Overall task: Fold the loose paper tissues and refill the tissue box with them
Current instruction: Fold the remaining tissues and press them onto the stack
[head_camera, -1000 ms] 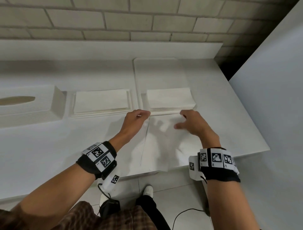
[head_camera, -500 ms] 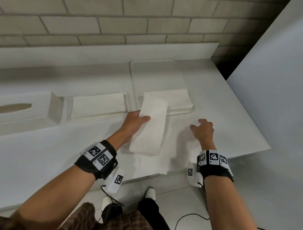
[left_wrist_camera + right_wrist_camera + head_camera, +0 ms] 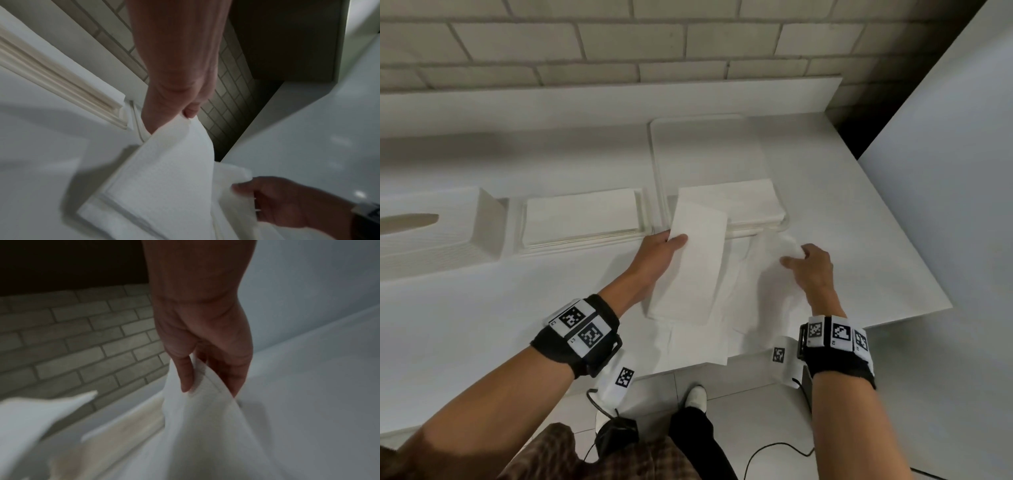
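My left hand [image 3: 666, 245] pinches the far left edge of a folded white tissue [image 3: 695, 260] and holds it lifted over the table's front middle; the left wrist view shows the same tissue [image 3: 170, 170] hanging from the thumb. My right hand [image 3: 799, 257] pinches the far corner of a loose tissue [image 3: 767, 284] and raises it off the flat sheets below; in the right wrist view that tissue [image 3: 201, 410] drapes from thumb and fingers. The white tissue box [image 3: 431, 233] with its oval slot stands at the far left.
A shallow tray [image 3: 643, 212] beside the box holds a stack of folded tissues [image 3: 582, 216]. A longer tray [image 3: 657, 164] behind my hands holds another stack [image 3: 753, 202]. More flat sheets [image 3: 698, 346] overhang the table's front edge. A brick wall runs behind, a white panel on the right.
My left hand picked a folded tissue up off the table and raised it. My right hand drew back, then moved forward and pinched the corner of a loose sheet, lifting it.
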The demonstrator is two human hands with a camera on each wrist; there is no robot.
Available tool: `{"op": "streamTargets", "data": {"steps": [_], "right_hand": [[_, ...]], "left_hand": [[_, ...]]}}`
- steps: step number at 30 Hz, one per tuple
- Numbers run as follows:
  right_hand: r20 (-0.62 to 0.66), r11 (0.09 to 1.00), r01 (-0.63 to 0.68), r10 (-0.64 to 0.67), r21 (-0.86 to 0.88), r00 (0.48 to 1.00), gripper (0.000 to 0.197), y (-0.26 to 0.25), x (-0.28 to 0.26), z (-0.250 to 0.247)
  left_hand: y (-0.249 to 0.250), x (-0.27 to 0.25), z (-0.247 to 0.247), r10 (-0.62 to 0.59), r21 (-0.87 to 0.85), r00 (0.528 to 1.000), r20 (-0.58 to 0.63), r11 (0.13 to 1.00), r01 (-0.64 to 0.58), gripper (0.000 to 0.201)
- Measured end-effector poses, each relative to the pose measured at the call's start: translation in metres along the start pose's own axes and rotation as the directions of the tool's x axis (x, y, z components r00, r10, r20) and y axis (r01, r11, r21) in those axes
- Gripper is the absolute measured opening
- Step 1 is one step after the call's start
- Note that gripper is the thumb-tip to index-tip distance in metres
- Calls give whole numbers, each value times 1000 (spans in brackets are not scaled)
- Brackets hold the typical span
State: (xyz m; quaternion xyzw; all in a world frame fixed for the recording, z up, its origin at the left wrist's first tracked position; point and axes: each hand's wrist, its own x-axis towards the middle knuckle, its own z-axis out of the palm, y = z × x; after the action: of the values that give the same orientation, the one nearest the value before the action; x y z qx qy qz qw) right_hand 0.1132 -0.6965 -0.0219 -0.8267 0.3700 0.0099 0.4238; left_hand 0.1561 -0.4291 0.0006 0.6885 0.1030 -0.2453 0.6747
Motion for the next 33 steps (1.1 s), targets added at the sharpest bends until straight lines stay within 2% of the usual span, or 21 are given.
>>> {"op": "streamTargets", "data": {"steps": [3, 6, 9, 11, 12, 13, 16, 17, 19, 21, 23, 24, 26, 28, 30, 33], "right_hand": [[69, 957, 42, -64, 288, 996, 33, -21, -18, -20], [145, 902, 133, -209, 410, 967, 31, -49, -41, -37], [225, 818, 121, -292, 563, 930, 22, -74, -59, -40], [287, 780, 73, -314, 622, 905, 19, -86, -67, -28], [310, 778, 57, -314, 625, 897, 18, -90, -70, -19], [318, 790, 55, -309, 611, 897, 18, -93, -73, -8], [300, 832, 82, -288, 548, 910, 22, -94, -76, 21], [305, 843, 84, -283, 531, 909, 23, -93, -75, 29], [316, 855, 76, -271, 513, 909, 15, -86, -70, 37], [242, 873, 89, -229, 480, 943, 7, -73, -61, 43], [132, 955, 178, -213, 237, 968, 16, -55, -45, 47], [138, 975, 215, -222, 61, 965, 27, -46, -39, 49], [254, 937, 279, -224, -208, 941, 54, -34, -36, 57], [315, 856, 354, -241, -377, 918, 72, -28, -39, 68], [324, 806, 391, -262, -445, 909, 75, -27, -41, 75], [328, 810, 371, -235, -453, 915, 65, -29, -38, 76]], "left_hand": [[1, -1, -1, 41, 27, 999, -30, 999, -40, 17], [6, -3, -2, 83, 45, 995, -53, 996, -81, 21], [9, -1, -4, 38, 34, 997, -63, 999, -35, 56], [8, 0, -5, -38, -54, 998, -48, 998, 35, 81], [9, -1, -5, -68, -109, 998, -11, 992, 67, 87], [11, -3, -5, -91, -160, 994, 57, 982, 99, 83], [19, -18, -3, -33, -266, 965, 261, 958, 105, 57], [20, -24, -4, -14, -251, 964, 266, 965, 83, 51], [19, -28, -7, 43, -129, 984, 171, 991, -21, 31], [13, -25, -18, 101, -15, 995, 8, 995, -101, 16], [10, -22, -30, 108, -9, 992, -72, 994, -109, 16], [9, -22, -37, 104, -13, 990, -93, 994, -106, 16], [6, -20, -49, 88, -30, 989, -119, 995, -92, 17], [5, -19, -56, 74, -46, 989, -129, 996, -80, 20], [4, -19, -58, 64, -55, 989, -133, 996, -72, 23], [6, -22, -57, 68, -61, 990, -122, 995, -76, 26]]}}
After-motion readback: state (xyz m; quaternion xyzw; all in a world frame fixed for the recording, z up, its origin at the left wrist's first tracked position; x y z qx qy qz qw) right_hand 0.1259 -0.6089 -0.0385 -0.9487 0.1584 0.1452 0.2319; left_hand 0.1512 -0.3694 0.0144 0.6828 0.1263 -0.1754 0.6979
